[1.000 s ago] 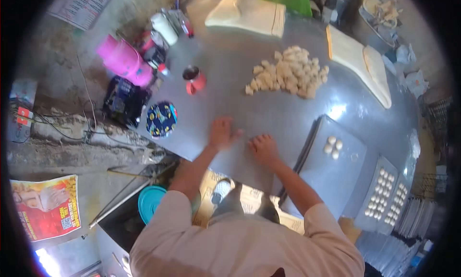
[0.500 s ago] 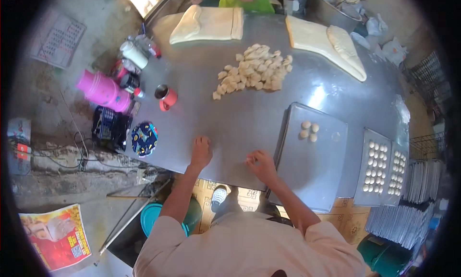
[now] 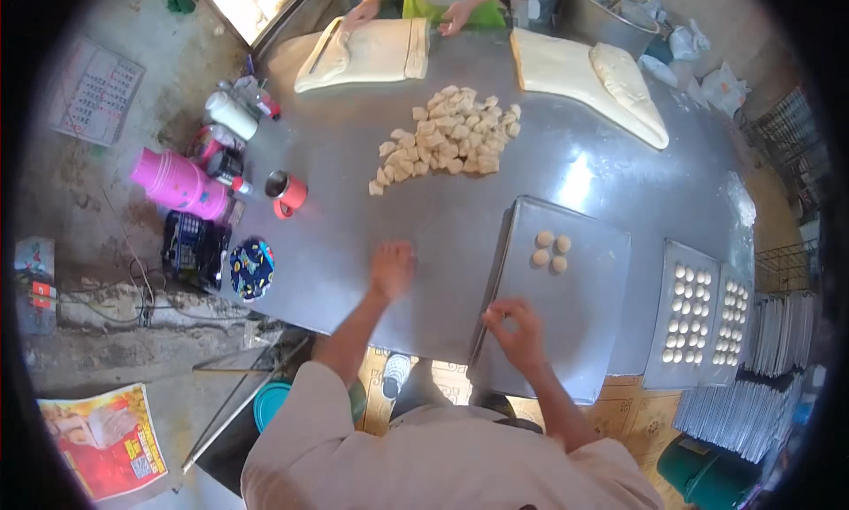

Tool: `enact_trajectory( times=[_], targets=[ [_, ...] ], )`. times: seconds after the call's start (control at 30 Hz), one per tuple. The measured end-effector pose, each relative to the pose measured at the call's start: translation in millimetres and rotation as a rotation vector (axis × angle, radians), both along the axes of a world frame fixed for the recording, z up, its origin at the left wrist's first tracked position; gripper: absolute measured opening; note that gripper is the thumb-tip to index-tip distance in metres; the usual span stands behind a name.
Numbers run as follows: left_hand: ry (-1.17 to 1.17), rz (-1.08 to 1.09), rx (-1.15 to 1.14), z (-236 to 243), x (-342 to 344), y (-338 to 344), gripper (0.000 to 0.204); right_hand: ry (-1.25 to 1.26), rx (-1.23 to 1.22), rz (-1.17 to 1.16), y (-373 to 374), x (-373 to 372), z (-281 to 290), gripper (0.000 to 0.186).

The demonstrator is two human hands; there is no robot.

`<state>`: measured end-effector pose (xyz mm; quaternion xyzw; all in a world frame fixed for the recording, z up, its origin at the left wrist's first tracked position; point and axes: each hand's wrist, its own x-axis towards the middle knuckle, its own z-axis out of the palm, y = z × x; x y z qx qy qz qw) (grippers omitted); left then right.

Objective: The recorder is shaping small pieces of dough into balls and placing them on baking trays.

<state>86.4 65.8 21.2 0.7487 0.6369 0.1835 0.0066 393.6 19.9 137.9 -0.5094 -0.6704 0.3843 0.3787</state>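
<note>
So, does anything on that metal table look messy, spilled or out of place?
Nothing looks spilled or broken. The dough pieces lie in a loose heap, not rows. The tray by the right hand overhangs the table edge and holds only four dough balls, bunched in one corner.

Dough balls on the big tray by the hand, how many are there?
4. The dough balls sit clustered at the far end of the tray, beyond the right hand, which may hide another.
</note>
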Motion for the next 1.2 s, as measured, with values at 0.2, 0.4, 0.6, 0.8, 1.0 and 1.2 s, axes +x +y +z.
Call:
enact_trajectory(
  times=[0.2, 0.4, 0.6, 0.8, 1.0, 1.2],
  targets=[
    [0.255, 0.218, -0.098, -1, 3, -67, 0.012, -0.005, 0.122, -0.116, 8, 49, 10, 0.014],
    [-0.042, 0.022, -0.077, -22, 46, -39, 0.012, 0.107, -0.019, -0.16, 8, 33, 15, 0.011],
    [-0.137, 0.111, 0.051, -5, 9, -59, 0.015, 0.028, 0.105, 0.006, 6, 57, 21, 0.009],
    [-0.104, 0.262, -0.146, 20, 82, -86, 0.021, 0.057, 0.0, -0.262, -1, 96, 19, 0.014],
    [0.01, 0.178, -0.066, -1, 45, -23, 0.033, -0.166, 0.27, -0.089, 4, 93, 12, 0.022],
    [-0.307, 0.01, -0.133, 27, 51, -69, 0.035, -0.069, 0.061, -0.312, 14, 127, 7, 0.031]
  ],
)
